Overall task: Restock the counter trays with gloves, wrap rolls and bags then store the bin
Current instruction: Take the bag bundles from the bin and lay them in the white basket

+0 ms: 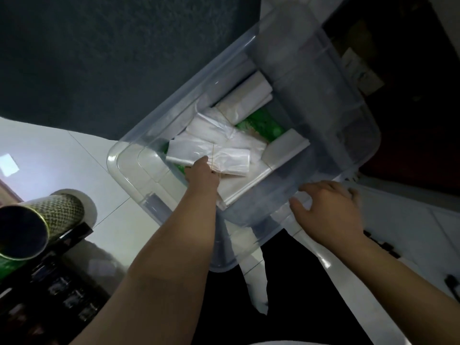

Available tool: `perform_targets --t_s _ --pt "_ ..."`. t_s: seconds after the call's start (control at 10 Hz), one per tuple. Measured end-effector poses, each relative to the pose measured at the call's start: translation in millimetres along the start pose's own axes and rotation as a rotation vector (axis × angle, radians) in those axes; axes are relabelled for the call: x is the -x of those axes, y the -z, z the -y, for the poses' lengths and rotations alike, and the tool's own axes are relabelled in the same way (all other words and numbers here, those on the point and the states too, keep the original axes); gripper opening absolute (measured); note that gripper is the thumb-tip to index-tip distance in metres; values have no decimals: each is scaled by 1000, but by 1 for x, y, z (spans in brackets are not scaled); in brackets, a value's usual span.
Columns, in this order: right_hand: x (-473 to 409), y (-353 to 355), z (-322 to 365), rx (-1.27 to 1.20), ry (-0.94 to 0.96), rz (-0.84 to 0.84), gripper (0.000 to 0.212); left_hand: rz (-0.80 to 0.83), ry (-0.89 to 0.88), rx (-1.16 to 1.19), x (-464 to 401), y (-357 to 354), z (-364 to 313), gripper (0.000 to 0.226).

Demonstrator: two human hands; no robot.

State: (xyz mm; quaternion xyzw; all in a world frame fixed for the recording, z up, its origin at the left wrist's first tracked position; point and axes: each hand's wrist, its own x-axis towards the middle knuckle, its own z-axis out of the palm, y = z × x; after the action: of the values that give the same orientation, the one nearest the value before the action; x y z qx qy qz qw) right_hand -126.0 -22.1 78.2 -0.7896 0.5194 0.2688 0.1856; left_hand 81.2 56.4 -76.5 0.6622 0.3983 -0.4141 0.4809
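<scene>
As your left hand (202,174) pinches the banded bundle of clear plastic bags (211,153), its long axis runs toward 3 o'clock, while your spread right hand (328,210) steadies the transparent plastic bin (129,155).

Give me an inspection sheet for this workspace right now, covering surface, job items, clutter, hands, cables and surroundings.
Surface: pale tiled floor, bare where visible.
Job's things: clear plastic bin, open and tilted, holding a banded bundle of clear bags, white folded packs and a green packet beneath them.
Clutter: a patterned tube lies at the lower left on a dark shelf.
Hands: left hand reaches into the bin, its fingers on the bag bundle; whether it grips is hidden. Right hand rests open against the bin's near wall.
Cables: nothing seen.
Surroundings: dark wall above, white cabinet at right; lighting dim.
</scene>
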Motion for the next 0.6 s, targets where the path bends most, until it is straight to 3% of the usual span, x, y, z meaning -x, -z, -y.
perform_targets --t_s 0.1,0.2,0.3,0.4,0.5,0.6 --pt "-2 12 9 -126 61 17 38 -47 -75 182 33 0 -6 54" --pt "-11 23 17 -369 151 58 43 91 -122 162 60 11 -8 52" --pt "-28 36 28 -658 119 185 55 372 -150 -9 89 34 -10 36" --pt "-41 45 31 -794 66 332 56 543 -149 -80 111 44 -8 36" --pt "-46 53 24 -935 14 559 49 700 -143 -161 132 48 -5 38" --pt "-37 52 10 -1151 2 597 41 759 -151 -249 141 42 -5 35"
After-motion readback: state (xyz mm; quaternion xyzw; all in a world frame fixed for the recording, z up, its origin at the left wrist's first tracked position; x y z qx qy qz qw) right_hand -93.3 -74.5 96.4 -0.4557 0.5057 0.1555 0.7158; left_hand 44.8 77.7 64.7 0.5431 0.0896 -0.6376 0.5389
